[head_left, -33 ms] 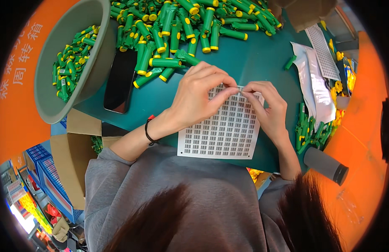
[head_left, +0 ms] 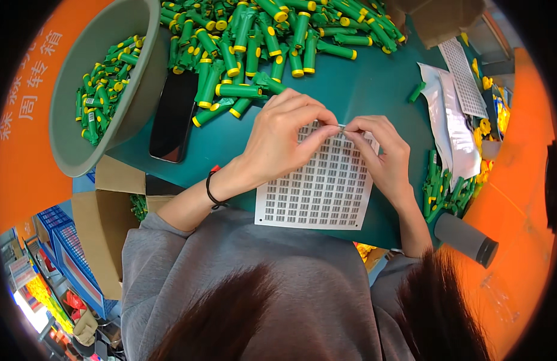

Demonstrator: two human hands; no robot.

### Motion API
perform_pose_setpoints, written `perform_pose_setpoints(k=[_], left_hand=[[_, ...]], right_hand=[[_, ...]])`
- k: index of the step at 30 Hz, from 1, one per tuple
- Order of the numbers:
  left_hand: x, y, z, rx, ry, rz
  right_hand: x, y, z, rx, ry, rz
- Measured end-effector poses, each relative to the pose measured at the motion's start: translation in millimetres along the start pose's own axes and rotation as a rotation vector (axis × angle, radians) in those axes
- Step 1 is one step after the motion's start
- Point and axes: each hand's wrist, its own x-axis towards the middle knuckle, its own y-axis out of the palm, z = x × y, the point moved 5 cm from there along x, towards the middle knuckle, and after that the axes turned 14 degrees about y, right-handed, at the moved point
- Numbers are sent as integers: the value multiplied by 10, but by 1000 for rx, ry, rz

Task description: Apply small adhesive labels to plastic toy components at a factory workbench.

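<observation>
A white sheet of small grey printed stickers (head_left: 314,192) lies on the green table in front of me. Over its far edge my left hand (head_left: 287,132) is closed, thumb and forefinger pinched together. Fingertip to fingertip with it, my right hand (head_left: 383,144) is pinched too. Between the two pinches shows a tiny greyish piece, which looks like one sticker (head_left: 342,127); the fingers cover most of it. Just beyond my left hand lies a heap of green tubes with yellow ends (head_left: 248,60).
A grey-green basin (head_left: 149,78) at the left holds smaller-looking green tubes, beside a black phone (head_left: 170,117). At the right are a silvery plastic bag (head_left: 459,132), another sticker sheet (head_left: 465,75), more green tubes (head_left: 438,186) and a grey bottle (head_left: 462,237). An open cardboard box (head_left: 101,228) stands at lower left.
</observation>
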Motion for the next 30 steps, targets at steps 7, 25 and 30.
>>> perform_pose_setpoints(k=[7,25,30], left_hand=[[-20,-266,119,13,-80,-79],[-105,-344,274,-440,-467,-255],[-100,-177,91,-718,-526,-173]], right_hand=[[441,168,142,-8,-21,73],[1063,100,-545,-102,226,58],[245,172,-424,1117,676,351]])
